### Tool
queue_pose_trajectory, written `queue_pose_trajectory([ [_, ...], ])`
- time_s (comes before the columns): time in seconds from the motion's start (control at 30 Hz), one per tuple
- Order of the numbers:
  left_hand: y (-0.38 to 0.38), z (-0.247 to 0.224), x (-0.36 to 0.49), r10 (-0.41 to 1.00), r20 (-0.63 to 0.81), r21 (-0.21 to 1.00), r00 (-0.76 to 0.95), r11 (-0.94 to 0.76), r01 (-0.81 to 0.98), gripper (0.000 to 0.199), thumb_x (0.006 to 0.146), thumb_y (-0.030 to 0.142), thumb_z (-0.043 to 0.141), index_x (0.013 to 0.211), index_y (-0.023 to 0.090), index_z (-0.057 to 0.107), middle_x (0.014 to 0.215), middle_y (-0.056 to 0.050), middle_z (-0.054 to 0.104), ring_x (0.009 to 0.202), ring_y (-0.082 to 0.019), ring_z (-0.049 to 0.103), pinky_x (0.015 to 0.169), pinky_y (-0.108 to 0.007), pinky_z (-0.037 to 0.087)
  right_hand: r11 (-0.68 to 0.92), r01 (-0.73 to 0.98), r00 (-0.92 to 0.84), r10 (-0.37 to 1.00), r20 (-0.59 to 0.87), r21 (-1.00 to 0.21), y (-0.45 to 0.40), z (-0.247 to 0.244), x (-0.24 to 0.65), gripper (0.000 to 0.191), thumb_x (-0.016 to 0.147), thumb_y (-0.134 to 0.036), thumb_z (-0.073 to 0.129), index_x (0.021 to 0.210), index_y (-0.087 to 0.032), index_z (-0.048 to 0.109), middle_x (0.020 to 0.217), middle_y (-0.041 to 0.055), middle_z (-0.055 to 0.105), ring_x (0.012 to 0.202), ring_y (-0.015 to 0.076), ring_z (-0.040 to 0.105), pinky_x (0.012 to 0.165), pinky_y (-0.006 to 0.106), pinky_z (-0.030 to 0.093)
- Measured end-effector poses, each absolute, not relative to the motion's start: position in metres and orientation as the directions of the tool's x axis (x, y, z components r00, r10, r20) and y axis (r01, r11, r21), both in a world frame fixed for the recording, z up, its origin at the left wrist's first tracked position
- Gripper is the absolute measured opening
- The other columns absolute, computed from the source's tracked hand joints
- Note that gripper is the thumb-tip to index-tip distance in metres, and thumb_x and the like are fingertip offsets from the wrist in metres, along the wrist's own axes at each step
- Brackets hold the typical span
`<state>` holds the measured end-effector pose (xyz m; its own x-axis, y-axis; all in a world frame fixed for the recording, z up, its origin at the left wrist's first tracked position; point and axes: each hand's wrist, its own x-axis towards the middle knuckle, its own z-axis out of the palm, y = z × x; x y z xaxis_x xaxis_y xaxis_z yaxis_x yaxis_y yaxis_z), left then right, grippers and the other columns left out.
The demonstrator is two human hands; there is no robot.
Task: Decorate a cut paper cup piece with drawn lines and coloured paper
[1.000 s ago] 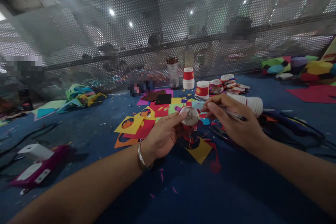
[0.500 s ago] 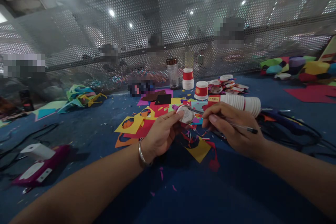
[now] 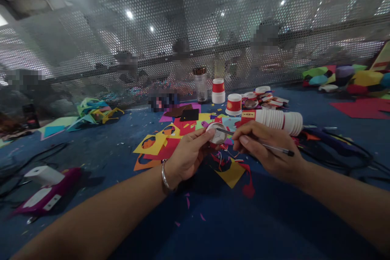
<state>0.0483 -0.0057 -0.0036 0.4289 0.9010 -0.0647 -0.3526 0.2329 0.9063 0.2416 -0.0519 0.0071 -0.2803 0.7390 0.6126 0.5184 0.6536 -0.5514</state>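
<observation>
At the left grip (image 3: pixel 189 153), thumb and fingers closed on the left edge of a round, white, rimmed disc (image 3: pixel 218 137) with dark marks. Right grip (image 3: pixel 265 146) closed round a slim, clear-barrelled pen (image 3: pixel 278 149), tip over the disc's face; contact cannot be told. Just beyond: nested white paper cups (image 3: pixel 276 119) lying sideways. Leftward, a holed yellow paper sheet (image 3: pixel 159 145) on the blue surface (image 3: pixel 219 223). Farther: clear, brown-lidded bottle (image 3: pixel 201 89).

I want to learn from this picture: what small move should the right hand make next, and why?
Probably add one short stroke with the pen to the round white piece: the right hand points the pen tip at the piece's marked face, while the left hand grips its edge.
</observation>
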Motion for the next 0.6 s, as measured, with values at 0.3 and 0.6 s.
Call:
queue_pose_trajectory([
  [0.3,-0.0052,-0.0046,0.0471,0.879,-0.051,0.916,0.474,0.23,-0.328,0.025,0.075,0.034,0.084,0.088,0.013,0.077,0.086,-0.005,0.075,0.073,-0.011,0.065,0.068,-0.021,0.052,0.648,0.526,-0.255,0.738,0.625,-0.551,-0.0511,0.0053,0.2427,0.018,0.097,-0.031,0.048,0.094,-0.023,0.064,0.074,0.001,0.07,0.062,0.0154,0.066,0.056,0.028,0.05],
  [0.6,-0.007,-0.0042,0.0471,0.878,-0.065,0.921,0.474,0.236,-0.31,0.026,0.079,0.036,0.081,0.09,0.013,0.077,0.09,-0.007,0.076,0.076,-0.012,0.067,0.07,-0.023,0.052,0.671,0.536,-0.268,0.711,0.65,-0.513,-0.0516,0.0048,0.243,0.018,0.1,-0.03,0.046,0.096,-0.022,0.062,0.075,0.0001,0.068,0.062,0.013,0.065,0.056,0.026,0.05],
])
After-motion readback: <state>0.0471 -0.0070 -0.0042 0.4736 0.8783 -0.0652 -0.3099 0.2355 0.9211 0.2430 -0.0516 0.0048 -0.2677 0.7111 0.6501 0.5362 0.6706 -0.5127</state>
